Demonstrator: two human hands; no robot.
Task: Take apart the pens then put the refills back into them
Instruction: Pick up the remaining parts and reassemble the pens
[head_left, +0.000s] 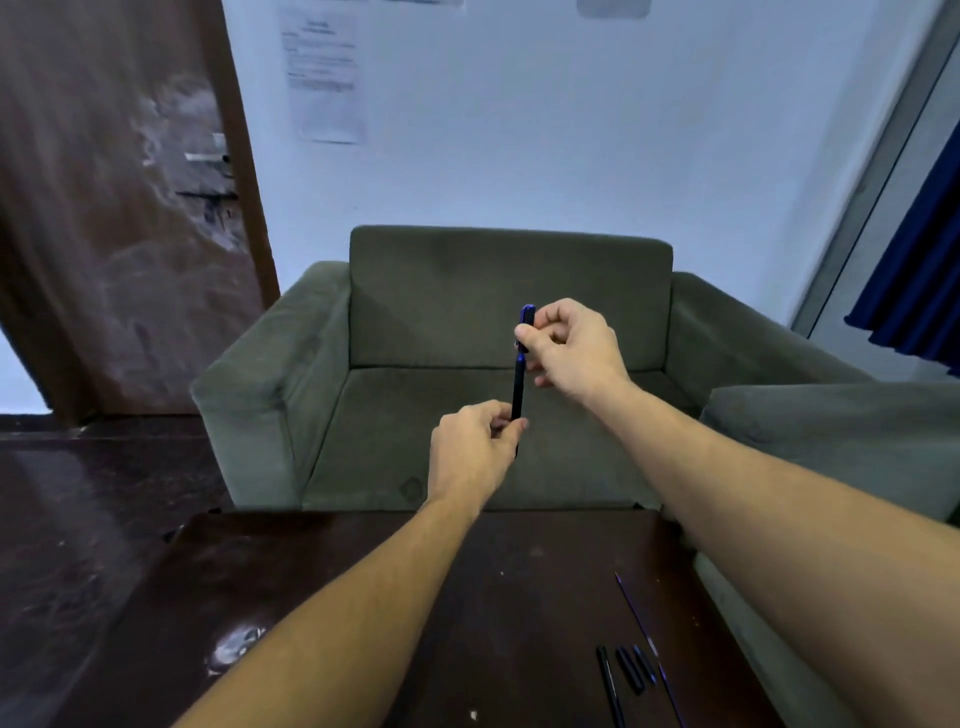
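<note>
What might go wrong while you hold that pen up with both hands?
The pen is held over the armchair, beyond the table, left hand low, right hand pinching the top. If it pops apart, a small piece might drop onto the seat. The loose pen parts lie near the table's right edge; the right arm might knock them off.

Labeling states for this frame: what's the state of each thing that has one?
pen: upright in the air, looks whole
left hand: grips the pen's lower end
right hand: pinches the pen's top end
refill: loose, flat on the table
pen parts: apart, flat beside the refill
</note>
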